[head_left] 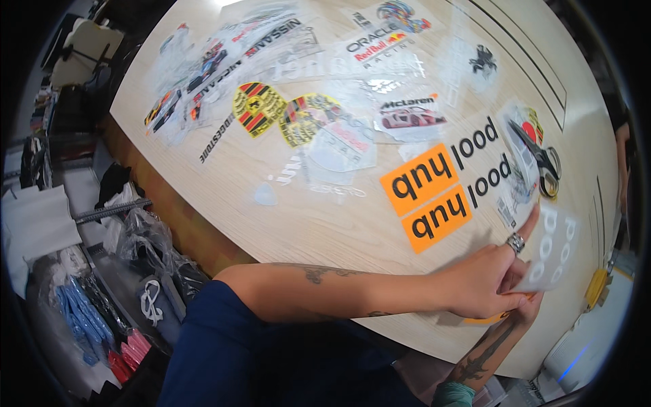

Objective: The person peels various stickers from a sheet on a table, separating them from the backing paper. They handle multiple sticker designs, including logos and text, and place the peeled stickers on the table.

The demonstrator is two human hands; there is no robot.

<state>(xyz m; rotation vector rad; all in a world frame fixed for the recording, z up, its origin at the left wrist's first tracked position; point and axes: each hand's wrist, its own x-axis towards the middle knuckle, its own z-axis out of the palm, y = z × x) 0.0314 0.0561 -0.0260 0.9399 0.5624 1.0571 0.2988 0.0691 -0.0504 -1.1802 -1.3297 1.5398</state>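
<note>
My left hand, with a ring on one finger, reaches across to the right side of the table. Its index finger stretches out while the thumb and other fingers close on the lower edge of a clear film sheet with pale lettering. Against it, at the same edge, is my right hand, its fingers mostly hidden by the left hand and the film. Under my left hand an orange piece peeks out. Just beyond lies an orange-and-black lettered decal sheet. Black-handled scissors rest near the film's upper end.
Many decals are spread over the wooden table: yellow-and-red crest stickers, a race-car sticker and a pile of clear sheets. Bagged clothing lies at lower left. A yellow object is at the right edge.
</note>
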